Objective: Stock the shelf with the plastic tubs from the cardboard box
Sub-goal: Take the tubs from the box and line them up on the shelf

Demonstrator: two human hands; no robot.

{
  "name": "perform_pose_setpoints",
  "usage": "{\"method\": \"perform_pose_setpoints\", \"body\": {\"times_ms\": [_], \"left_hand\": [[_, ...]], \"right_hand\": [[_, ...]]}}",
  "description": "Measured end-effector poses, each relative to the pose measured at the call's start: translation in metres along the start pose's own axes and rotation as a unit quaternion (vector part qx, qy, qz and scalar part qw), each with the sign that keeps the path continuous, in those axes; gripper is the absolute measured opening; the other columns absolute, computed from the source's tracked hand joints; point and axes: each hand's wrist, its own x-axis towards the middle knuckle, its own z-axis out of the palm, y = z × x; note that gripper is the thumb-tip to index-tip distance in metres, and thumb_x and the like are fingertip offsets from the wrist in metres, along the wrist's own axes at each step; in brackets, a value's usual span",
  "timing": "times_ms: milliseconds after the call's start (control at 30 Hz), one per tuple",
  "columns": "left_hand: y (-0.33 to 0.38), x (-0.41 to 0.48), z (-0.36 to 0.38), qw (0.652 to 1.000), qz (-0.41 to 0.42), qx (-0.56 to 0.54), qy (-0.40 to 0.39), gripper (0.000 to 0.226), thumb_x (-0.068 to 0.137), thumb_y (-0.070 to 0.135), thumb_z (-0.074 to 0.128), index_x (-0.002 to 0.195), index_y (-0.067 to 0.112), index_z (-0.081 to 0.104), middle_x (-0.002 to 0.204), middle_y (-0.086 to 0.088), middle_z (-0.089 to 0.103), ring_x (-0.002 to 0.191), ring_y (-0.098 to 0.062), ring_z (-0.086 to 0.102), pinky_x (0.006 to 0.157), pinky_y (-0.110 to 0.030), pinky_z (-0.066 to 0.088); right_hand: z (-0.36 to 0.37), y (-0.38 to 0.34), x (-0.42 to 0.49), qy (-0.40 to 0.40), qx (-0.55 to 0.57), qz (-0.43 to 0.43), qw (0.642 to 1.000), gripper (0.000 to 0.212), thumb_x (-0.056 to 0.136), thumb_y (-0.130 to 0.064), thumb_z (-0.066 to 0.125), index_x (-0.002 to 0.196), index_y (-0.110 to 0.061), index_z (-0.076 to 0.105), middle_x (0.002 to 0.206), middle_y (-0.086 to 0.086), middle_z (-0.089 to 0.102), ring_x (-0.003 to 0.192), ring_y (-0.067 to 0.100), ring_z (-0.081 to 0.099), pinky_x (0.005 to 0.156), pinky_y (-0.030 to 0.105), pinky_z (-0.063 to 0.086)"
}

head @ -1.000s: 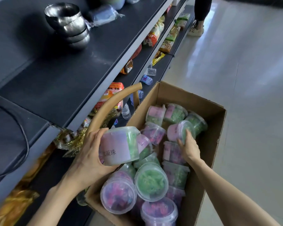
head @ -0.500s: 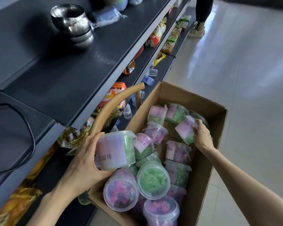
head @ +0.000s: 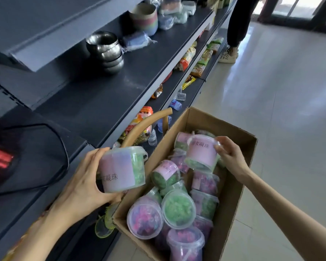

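An open cardboard box stands on the floor beside a dark shelf unit. It holds several clear plastic tubs with green or pink contents, such as one with green filling. My left hand grips a green tub with a pale purple label, held upright above the box's left edge, near the shelf front. My right hand grips a second tub with a pink label, lifted above the others in the box and tilted.
Stacked steel bowls, a striped cup stack and wrapped goods sit on the dark shelf. Lower shelves hold snack packets and small bottles. A tan hose arcs by the box. A person's leg and shoe stand far back on the tiled floor.
My right hand has lifted a pink-labelled tub out of the pile and turned it label-up. My left hand has raised its tub slightly. The view has tilted up along the shelf.
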Motion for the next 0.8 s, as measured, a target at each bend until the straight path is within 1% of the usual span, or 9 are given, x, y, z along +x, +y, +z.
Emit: {"method": "perform_pose_setpoints", "body": {"times_ms": [67, 167, 267, 367, 467, 567, 667, 733, 800], "left_hand": [[0.011, -0.006, -0.024, 1.0, 0.011, 0.015, 0.015, 0.096, 0.042, 0.068, 0.063, 0.126, 0.055, 0.019, 0.124, 0.049, 0.014, 0.116, 0.009, 0.028, 0.089, -0.023, 0.033], [0.029, -0.015, -0.068, 0.998, 0.016, 0.053, 0.043, 0.098, 0.043, 0.067, 0.06, 0.131, 0.049, 0.021, 0.125, 0.047, 0.013, 0.114, 0.014, 0.024, 0.082, -0.018, 0.034], [0.053, -0.026, -0.114, 0.993, 0.02, 0.092, 0.077, 0.108, 0.043, 0.065, 0.066, 0.137, 0.039, 0.022, 0.124, 0.047, 0.013, 0.111, 0.011, 0.026, 0.084, -0.026, 0.036], [0.079, -0.042, -0.155, 0.986, 0.028, 0.115, 0.116, 0.111, 0.046, 0.047, 0.086, 0.132, 0.044, 0.017, 0.117, 0.045, 0.016, 0.106, 0.012, 0.024, 0.077, -0.029, 0.037], [0.097, -0.061, -0.192, 0.974, 0.024, 0.173, 0.145, 0.114, 0.044, 0.041, 0.086, 0.134, 0.041, 0.017, 0.126, 0.026, 0.024, 0.105, 0.008, 0.026, 0.067, -0.026, 0.042], [0.105, -0.081, -0.228, 0.963, 0.025, 0.209, 0.171, 0.119, 0.036, 0.038, 0.088, 0.137, 0.033, 0.026, 0.124, 0.016, 0.033, 0.108, -0.004, 0.036, 0.058, -0.013, 0.032], [0.115, -0.101, -0.262, 0.955, 0.027, 0.203, 0.217, 0.115, 0.038, 0.046, 0.082, 0.136, 0.039, 0.023, 0.126, 0.02, 0.031, 0.112, -0.002, 0.034, 0.06, -0.022, 0.037], [0.12, -0.114, -0.282, 0.95, 0.034, 0.19, 0.247, 0.113, 0.04, 0.046, 0.083, 0.134, 0.044, 0.021, 0.124, 0.03, 0.027, 0.11, 0.008, 0.029, 0.062, -0.019, 0.033], [0.123, -0.128, -0.302, 0.945, 0.036, 0.184, 0.267, 0.109, 0.042, 0.05, 0.079, 0.133, 0.049, 0.018, 0.121, 0.043, 0.019, 0.107, 0.019, 0.022, 0.064, -0.014, 0.029]], "right_hand": [[0.002, -0.034, -0.001, -0.021, 0.04, -0.043, 0.998, 0.01, 0.094, -0.023, 0.054, 0.101, -0.018, 0.058, 0.093, -0.006, 0.062, 0.085, 0.006, 0.057, 0.073, 0.02, 0.046], [0.005, -0.097, 0.0, -0.049, 0.084, -0.108, 0.989, 0.017, 0.09, -0.039, 0.054, 0.099, -0.025, 0.059, 0.097, -0.001, 0.065, 0.089, 0.015, 0.059, 0.076, 0.031, 0.049], [0.009, -0.163, 0.002, -0.057, 0.129, -0.156, 0.978, 0.01, 0.09, -0.031, 0.053, 0.098, -0.03, 0.06, 0.093, -0.006, 0.065, 0.086, 0.012, 0.06, 0.073, 0.032, 0.052], [0.012, -0.22, 0.004, -0.044, 0.16, -0.213, 0.963, 0.012, 0.092, -0.021, 0.053, 0.098, -0.028, 0.061, 0.092, -0.005, 0.064, 0.085, 0.016, 0.06, 0.073, 0.037, 0.051], [0.012, -0.277, 0.001, -0.032, 0.162, -0.263, 0.951, 0.025, 0.094, -0.015, 0.05, 0.095, -0.037, 0.061, 0.089, -0.016, 0.064, 0.083, 0.006, 0.059, 0.071, 0.025, 0.05], [0.013, -0.327, -0.005, -0.022, 0.175, -0.303, 0.937, 0.027, 0.095, -0.013, 0.049, 0.095, -0.037, 0.06, 0.086, -0.021, 0.063, 0.082, 0.002, 0.058, 0.071, 0.02, 0.049], [0.016, -0.37, -0.01, -0.02, 0.173, -0.336, 0.926, 0.017, 0.095, -0.013, 0.048, 0.097, -0.028, 0.056, 0.083, -0.022, 0.061, 0.077, -0.001, 0.055, 0.066, 0.014, 0.045], [0.02, -0.399, -0.017, -0.017, 0.175, -0.357, 0.917, 0.02, 0.094, -0.016, 0.049, 0.095, -0.035, 0.057, 0.083, -0.022, 0.061, 0.077, -0.002, 0.055, 0.067, 0.013, 0.045], [0.026, -0.425, -0.023, -0.019, 0.18, -0.373, 0.91, 0.026, 0.093, -0.019, 0.05, 0.093, -0.043, 0.058, 0.087, -0.021, 0.062, 0.083, 0.001, 0.057, 0.073, 0.019, 0.048]]}}
